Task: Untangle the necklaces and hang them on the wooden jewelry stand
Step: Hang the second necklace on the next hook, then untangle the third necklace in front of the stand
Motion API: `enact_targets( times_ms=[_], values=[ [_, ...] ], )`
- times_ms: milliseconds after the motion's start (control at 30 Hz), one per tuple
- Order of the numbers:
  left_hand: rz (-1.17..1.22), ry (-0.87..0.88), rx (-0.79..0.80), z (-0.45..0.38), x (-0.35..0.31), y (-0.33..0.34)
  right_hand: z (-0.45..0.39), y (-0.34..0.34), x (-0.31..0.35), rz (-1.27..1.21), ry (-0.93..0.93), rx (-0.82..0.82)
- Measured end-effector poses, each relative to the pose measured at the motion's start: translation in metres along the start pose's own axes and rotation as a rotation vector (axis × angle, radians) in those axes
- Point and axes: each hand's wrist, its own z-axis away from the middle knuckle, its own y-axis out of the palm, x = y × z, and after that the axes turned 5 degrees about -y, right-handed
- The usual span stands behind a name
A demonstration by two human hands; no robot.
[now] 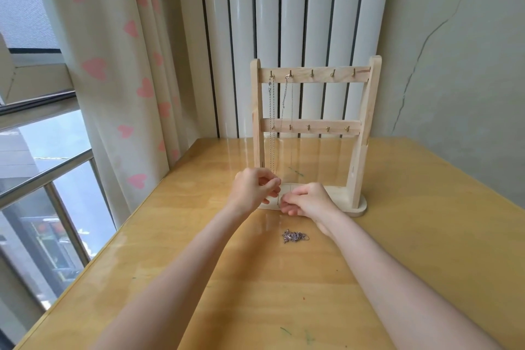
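- A tangled chain heap (pixel 295 236) lies on the desk (pixel 426 236), lower centre.
- Left hand (pixel 254 189) and right hand (pixel 308 200) each pinch a thin chain (pixel 277 198) at centre.
- Two necklaces (pixel 272 122) hang from the wooden stand (pixel 360 133) behind.

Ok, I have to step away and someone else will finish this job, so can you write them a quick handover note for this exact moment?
Left hand: fingers pinch a thin chain in front of the stand's base.
Right hand: pinches the same chain just below.
Wooden jewelry stand: upright at the back of the table.
Done: two necklaces hang from the top bar, on the first hook and second hook from the left.
Left: whether the pinched chain is one of those or separate is not clear; free it and hang it. Then untangle the tangled pile lying on the table near the right wrist and hang it on free hooks.
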Motion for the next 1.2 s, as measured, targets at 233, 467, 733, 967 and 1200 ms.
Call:
enact_targets(
  times_ms=[233,467,733,967,1200],
  values=[
    [-0.087,-0.029,0.007,0.002,0.002,0.002,0.002,0.000,-0.001,-0.062,0.007,-0.004],
    [-0.176,-0.037,0.030,0.017,0.008,-0.004,0.011,-0.011,0.000,0.062,-0.006,-0.137],
    [-0.438,0.089,0.337,0.052,-0.005,0.017,0.052,-0.022,0.006,0.604,-0.157,0.131],
    [-0.182,0.034,0.151,0.068,-0.011,0.031,0.067,-0.021,-0.023,0.380,-0.183,0.032],
    [0.355,-0.132,0.196,0.072,-0.016,0.042,0.074,-0.035,-0.026,0.020,-0.161,0.035]
  ],
)
